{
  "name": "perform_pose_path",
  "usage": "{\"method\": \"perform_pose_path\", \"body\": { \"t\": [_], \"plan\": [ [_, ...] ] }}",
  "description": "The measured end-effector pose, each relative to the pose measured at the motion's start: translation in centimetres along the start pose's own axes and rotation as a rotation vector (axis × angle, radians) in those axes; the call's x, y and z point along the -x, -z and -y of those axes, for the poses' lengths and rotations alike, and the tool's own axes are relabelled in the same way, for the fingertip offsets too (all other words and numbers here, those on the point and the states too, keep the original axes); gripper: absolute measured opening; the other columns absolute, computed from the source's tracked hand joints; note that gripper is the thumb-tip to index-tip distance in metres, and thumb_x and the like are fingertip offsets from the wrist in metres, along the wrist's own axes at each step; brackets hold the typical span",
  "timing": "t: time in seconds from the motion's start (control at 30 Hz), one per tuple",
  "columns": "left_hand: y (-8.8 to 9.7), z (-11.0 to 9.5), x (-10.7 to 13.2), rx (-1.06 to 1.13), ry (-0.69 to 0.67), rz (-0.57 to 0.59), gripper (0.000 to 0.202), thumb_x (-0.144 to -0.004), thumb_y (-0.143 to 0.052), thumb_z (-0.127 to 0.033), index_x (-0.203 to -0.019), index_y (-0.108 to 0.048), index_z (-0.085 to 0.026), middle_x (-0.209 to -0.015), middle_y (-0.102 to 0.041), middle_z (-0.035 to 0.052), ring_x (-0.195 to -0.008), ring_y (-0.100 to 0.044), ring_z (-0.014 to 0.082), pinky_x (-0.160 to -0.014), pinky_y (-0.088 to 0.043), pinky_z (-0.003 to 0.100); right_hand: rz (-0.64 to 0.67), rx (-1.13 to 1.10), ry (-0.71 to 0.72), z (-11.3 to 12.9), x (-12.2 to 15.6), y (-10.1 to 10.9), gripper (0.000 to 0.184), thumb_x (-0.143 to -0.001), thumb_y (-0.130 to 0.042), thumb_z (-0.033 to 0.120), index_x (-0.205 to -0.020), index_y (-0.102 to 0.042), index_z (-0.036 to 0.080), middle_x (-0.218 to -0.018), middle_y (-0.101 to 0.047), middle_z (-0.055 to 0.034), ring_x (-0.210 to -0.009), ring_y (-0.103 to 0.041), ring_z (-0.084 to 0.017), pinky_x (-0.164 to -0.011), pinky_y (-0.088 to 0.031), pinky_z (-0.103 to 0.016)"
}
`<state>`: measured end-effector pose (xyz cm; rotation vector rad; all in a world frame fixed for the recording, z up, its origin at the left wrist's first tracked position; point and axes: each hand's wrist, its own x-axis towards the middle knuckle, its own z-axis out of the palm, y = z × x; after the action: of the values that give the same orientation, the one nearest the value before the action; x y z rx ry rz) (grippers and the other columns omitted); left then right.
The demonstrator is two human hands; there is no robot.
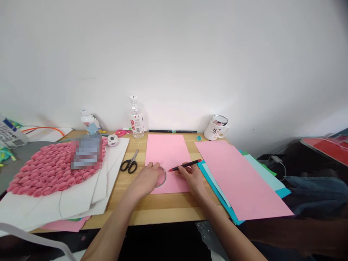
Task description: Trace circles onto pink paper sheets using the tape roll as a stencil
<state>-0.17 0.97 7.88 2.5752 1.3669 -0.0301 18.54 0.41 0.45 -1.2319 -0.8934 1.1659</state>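
Observation:
A sheet of pink paper (168,148) lies on the wooden table in front of me. My left hand (146,180) holds a round, see-through disc with a grey rim (162,177) flat on the paper, fingers bent over its left side. In my right hand (192,178) is a black marker with red ends (187,165), gripped between thumb and fingers. Its red tip points left, a little apart from the disc's right rim. Black-handled scissors (129,164) lie left of the sheet, blades pointing away from me.
Pink and blue paper sheets (239,177) lie stacked at the right. A white mug (215,129) and a plastic bottle (137,121) stand along the wall, with black pens (174,131) between them. At the left, rolled pink paper pieces (54,166) cover white sheets (108,181).

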Motion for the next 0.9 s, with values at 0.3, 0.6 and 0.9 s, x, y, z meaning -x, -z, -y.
{"method": "perform_pose_path", "body": {
  "t": [0.3,0.6,0.9],
  "plan": [
    [0.8,0.0,-0.3,-0.04,-0.033,0.084,0.026,-0.075,-0.052,-0.008,-0.094,-0.067,-0.019,-0.108,-0.06,0.0086,-0.093,-0.055,0.022,-0.082,-0.046,0.035,0.051,0.09,-0.005,-0.4,-0.2,-0.6,0.028,-0.069,-0.073,0.04,-0.077,-0.058,0.018,-0.076,-0.072,-0.0093,-0.073,-0.072,-0.026,-0.069,-0.058,-0.038],
    [1.0,0.1,-0.6,-0.089,-0.049,0.124,0.025,-0.079,-0.053,-0.012,-0.097,-0.066,-0.023,-0.108,-0.059,0.0067,-0.094,-0.054,0.0223,-0.075,-0.046,0.033,0.008,0.075,0.024,-0.3,2.8,-0.6,0.035,-0.069,-0.073,0.04,-0.093,-0.063,0.016,-0.074,-0.071,-0.0055,-0.07,-0.07,-0.024,-0.069,-0.057,-0.036],
    [1.1,-0.2,-0.5,-0.144,-0.05,0.132,0.021,-0.083,-0.049,-0.015,-0.097,-0.063,-0.02,-0.108,-0.058,0.0074,-0.096,-0.054,0.0235,-0.073,-0.047,0.034,0.041,0.328,0.295,-0.4,7.0,-1.4,0.018,-0.079,-0.063,0.03,-0.09,-0.074,0.02,-0.083,-0.07,-0.0058,-0.077,-0.066,-0.02,-0.072,-0.054,-0.032]
  ]
}}
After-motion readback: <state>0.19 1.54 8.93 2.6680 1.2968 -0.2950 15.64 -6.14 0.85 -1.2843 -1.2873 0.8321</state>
